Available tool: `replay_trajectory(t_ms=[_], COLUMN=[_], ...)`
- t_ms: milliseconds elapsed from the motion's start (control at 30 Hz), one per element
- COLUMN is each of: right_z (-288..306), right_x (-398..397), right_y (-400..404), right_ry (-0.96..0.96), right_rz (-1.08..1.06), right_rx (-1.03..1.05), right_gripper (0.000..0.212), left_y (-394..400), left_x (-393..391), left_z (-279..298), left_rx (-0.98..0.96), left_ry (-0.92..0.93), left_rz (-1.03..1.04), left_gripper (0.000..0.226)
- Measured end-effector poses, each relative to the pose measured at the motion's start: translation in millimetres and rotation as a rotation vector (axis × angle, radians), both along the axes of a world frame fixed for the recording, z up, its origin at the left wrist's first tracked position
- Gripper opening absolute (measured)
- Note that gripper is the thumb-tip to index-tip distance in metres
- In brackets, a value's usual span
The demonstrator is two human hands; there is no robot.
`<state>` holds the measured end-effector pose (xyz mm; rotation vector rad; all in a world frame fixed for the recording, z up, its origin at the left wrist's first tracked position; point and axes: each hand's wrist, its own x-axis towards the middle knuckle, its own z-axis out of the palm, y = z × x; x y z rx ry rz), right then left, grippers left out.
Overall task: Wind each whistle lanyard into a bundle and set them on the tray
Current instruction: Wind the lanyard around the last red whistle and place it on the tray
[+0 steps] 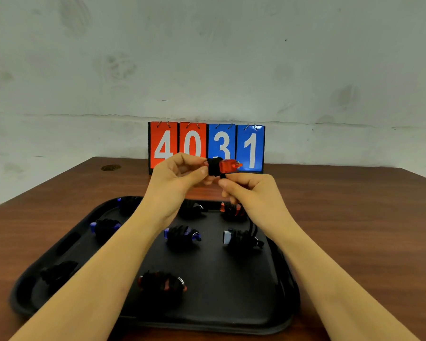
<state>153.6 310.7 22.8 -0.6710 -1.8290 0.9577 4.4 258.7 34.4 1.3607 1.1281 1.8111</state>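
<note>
A red whistle (228, 166) is held up above the far edge of the black tray (231, 313). Its black lanyard (215, 166) is partly wound around its left half. My left hand (176, 177) pinches the whistle's wound end. My right hand (247, 187) pinches the lanyard's loose part just below the whistle. Several wound bundles lie on the tray: a red one (162, 284) near the front, a blue one (182, 235) in the middle, a white one (242, 238) to the right, and another red one (231, 209) at the back right.
A flip scoreboard (206, 147) reading 4031 stands at the back of the brown table (354, 217), against a pale wall. More bundles lie on the tray's left side, a blue one (105, 227) and a dark one (58, 273). A round grommet (110, 167) sits in the table's far left.
</note>
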Motion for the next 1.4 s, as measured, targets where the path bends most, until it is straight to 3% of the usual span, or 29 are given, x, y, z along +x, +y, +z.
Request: replay_trajectory(t_ms=[233, 533, 633, 700, 800, 900, 1067, 1200, 1400], right_z=[-4.0, 4.2, 2.2, -1.9, -8.9, -10.7, -11.2, -10.6, -3.3], right_x=[-1.7, 0.1, -0.3, -2.2, -5.3, -6.2, -4.5, -2.8, -0.3], right_y=[-2.3, -12.0, -9.7, -6.1, -0.8, 1.4, 4.5, 5.7, -2.7], right_ry=[-0.152, -0.113, -0.249, -0.334, -0.241, -0.123, -0.094, -0.012, 0.132], right_rz=[-0.006, 0.105, -0.017, -0.185, -0.266, -0.275, -0.322, -0.331, -0.198], right_rx=[0.107, 0.050, 0.229, 0.519, 0.704, 0.708, 0.713, 0.642, 0.291], right_gripper=[0.019, 0.011, 0.014, 0.018, 0.027, 0.028, 0.029, 0.016, 0.020], left_y=[5.8, 9.2, 9.6, 9.6, 8.3, 6.0, 4.0, 2.3, 1.2], left_x=[-2.6, -7.5, -7.8, -8.1, -7.8, -5.7, -3.1, 0.2, -0.5], left_z=[-2.7, -2.5, -4.2, -5.3, -4.2, -2.0, -1.2, -2.0, -2.5], left_rx=[-0.038, -0.068, -0.087, -0.085, -0.075, -0.054, -0.039, -0.024, -0.029], left_ry=[0.087, 0.278, 0.445, 0.498, 0.522, 0.508, 0.491, 0.501, 0.517], left_rz=[0.170, 0.396, 0.475, 0.480, 0.448, 0.400, 0.343, 0.277, 0.225], left_gripper=[0.014, 0.011, 0.012, 0.011, 0.011, 0.011, 0.012, 0.014, 0.013])
